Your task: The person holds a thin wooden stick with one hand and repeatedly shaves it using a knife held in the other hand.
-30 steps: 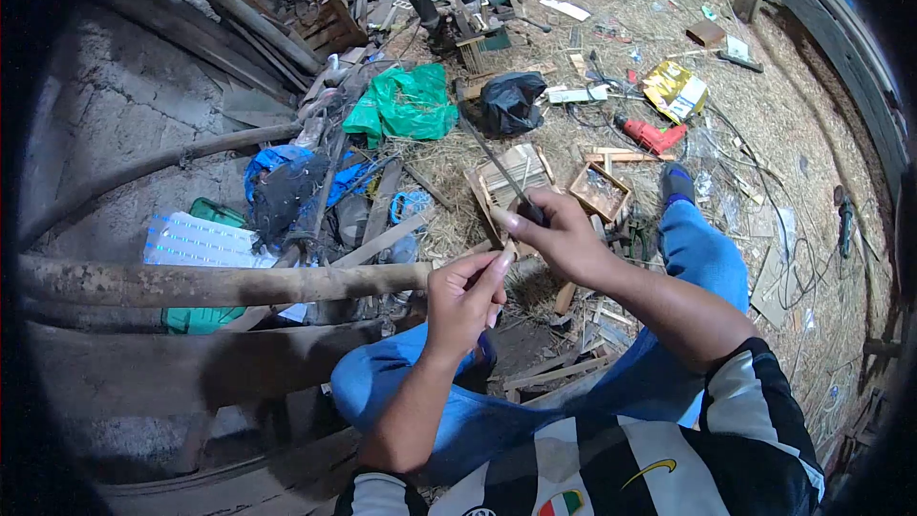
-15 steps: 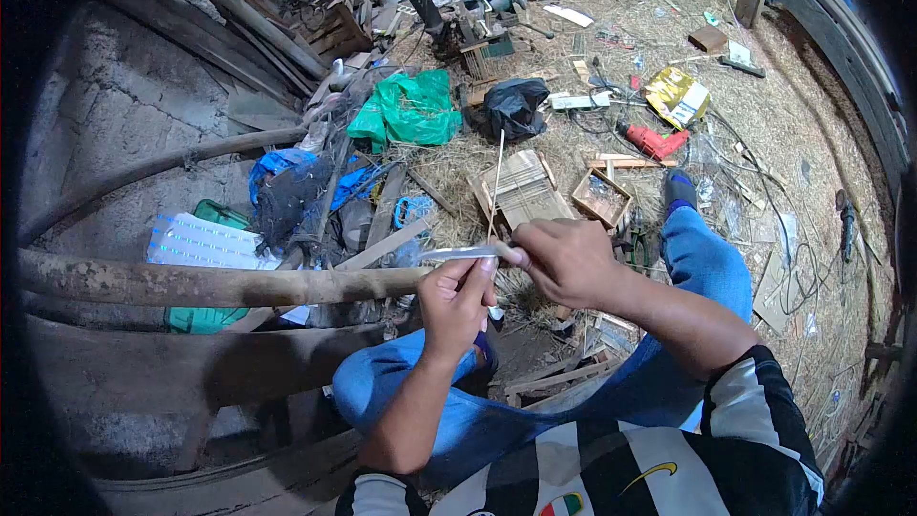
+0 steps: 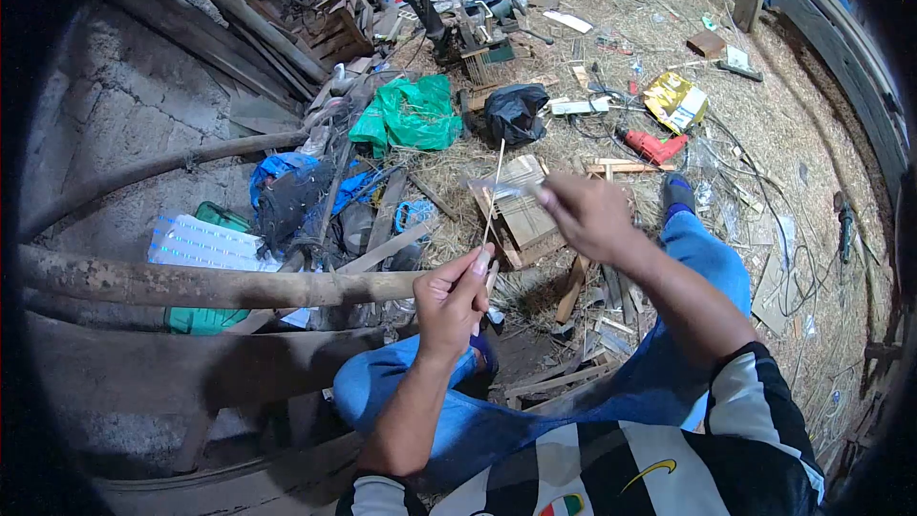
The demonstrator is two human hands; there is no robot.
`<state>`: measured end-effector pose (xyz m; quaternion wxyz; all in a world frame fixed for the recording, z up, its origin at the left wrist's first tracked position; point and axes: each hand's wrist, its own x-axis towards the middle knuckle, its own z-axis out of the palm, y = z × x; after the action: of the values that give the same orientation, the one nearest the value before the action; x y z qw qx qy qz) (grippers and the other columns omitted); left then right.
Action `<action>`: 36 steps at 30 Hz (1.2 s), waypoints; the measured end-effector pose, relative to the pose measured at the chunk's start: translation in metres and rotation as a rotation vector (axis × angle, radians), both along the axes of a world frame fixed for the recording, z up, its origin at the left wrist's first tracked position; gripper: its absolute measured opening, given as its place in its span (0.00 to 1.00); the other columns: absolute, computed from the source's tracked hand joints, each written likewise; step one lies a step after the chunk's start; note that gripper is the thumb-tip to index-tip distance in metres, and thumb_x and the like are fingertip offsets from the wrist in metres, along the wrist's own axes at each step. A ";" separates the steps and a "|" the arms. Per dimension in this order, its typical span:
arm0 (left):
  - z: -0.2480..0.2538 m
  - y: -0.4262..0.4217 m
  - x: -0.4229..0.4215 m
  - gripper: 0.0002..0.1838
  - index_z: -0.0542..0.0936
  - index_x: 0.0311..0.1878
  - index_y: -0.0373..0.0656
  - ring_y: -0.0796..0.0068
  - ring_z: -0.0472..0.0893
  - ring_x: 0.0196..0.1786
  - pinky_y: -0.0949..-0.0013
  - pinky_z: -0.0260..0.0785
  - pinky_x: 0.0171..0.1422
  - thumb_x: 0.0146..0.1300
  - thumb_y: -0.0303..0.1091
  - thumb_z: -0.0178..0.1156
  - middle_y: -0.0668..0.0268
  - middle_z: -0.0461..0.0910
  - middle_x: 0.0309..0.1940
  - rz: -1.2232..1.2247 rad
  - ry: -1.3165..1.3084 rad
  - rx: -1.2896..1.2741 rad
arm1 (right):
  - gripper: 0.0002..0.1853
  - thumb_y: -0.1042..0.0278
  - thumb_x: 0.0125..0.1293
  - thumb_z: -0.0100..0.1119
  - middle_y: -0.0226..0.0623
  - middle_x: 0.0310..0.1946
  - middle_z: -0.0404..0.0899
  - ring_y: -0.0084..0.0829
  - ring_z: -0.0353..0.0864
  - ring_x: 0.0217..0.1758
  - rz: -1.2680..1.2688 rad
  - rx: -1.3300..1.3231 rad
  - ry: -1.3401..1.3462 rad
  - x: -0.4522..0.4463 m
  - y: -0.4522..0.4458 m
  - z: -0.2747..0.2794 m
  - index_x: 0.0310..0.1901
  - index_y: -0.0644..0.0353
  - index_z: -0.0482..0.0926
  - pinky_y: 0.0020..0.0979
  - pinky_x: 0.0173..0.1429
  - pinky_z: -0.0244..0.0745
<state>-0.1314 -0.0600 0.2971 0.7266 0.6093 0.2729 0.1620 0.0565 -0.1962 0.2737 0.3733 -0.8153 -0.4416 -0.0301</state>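
Observation:
My left hand (image 3: 449, 304) is closed around the lower part of a thin wooden stick (image 3: 500, 161), which points up and away from me. My right hand (image 3: 592, 218) grips a knife; its pale blade (image 3: 508, 189) is smeared by motion and reaches left, at the stick's upper half. Whether the blade touches the stick I cannot tell. The knife's handle is hidden in my fingers. Beyond the hands, a wooden block with slats (image 3: 523, 215) lies on the straw-covered ground.
A bamboo pole (image 3: 220, 285) runs in from the left towards my left hand. Farther out lie a green plastic bag (image 3: 411, 113), a black bag (image 3: 516, 113), a red power drill (image 3: 653, 145) and a yellow packet (image 3: 676, 98). Wood scraps (image 3: 573, 373) lie between my legs.
My right hand has moved up and to the right with the knife, away from my left hand. The blade has gone farther along the stick. My left hand has barely moved.

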 end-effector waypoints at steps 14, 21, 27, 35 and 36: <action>0.000 -0.002 0.006 0.13 0.84 0.54 0.35 0.87 0.62 0.11 0.79 0.51 0.14 0.69 0.30 0.63 0.70 0.73 0.15 0.055 0.023 -0.066 | 0.16 0.48 0.73 0.51 0.38 0.26 0.81 0.47 0.83 0.29 0.024 -0.098 -0.070 0.014 0.007 -0.006 0.36 0.52 0.77 0.47 0.28 0.74; -0.007 -0.002 -0.002 0.13 0.84 0.54 0.35 0.87 0.63 0.11 0.79 0.51 0.14 0.70 0.30 0.62 0.70 0.73 0.15 -0.015 0.039 -0.026 | 0.16 0.50 0.74 0.52 0.42 0.25 0.79 0.50 0.80 0.28 0.118 -0.006 0.022 0.005 0.008 -0.011 0.35 0.53 0.77 0.48 0.29 0.71; -0.006 -0.001 0.001 0.13 0.84 0.53 0.34 0.86 0.62 0.09 0.79 0.51 0.12 0.70 0.30 0.62 0.70 0.73 0.14 -0.014 0.021 -0.023 | 0.20 0.45 0.74 0.50 0.44 0.24 0.80 0.51 0.81 0.28 0.148 0.003 0.060 -0.005 0.009 -0.005 0.34 0.53 0.78 0.51 0.30 0.72; -0.015 0.003 0.005 0.13 0.83 0.53 0.34 0.86 0.61 0.09 0.79 0.51 0.12 0.70 0.30 0.61 0.70 0.72 0.15 0.013 0.041 -0.073 | 0.21 0.45 0.74 0.48 0.43 0.24 0.81 0.52 0.81 0.30 0.014 -0.073 0.012 0.028 0.015 -0.023 0.34 0.53 0.79 0.53 0.31 0.72; -0.016 0.004 0.004 0.13 0.83 0.54 0.34 0.86 0.61 0.10 0.79 0.51 0.12 0.70 0.30 0.61 0.70 0.72 0.15 0.017 0.045 -0.111 | 0.21 0.45 0.74 0.48 0.43 0.24 0.81 0.52 0.81 0.30 0.014 -0.072 0.015 0.032 0.015 -0.025 0.34 0.53 0.79 0.53 0.31 0.72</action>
<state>-0.1270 -0.0556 0.2810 0.7516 0.5693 0.3027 0.1389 0.0885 -0.1810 0.2490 0.3472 -0.8254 -0.4452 -0.0055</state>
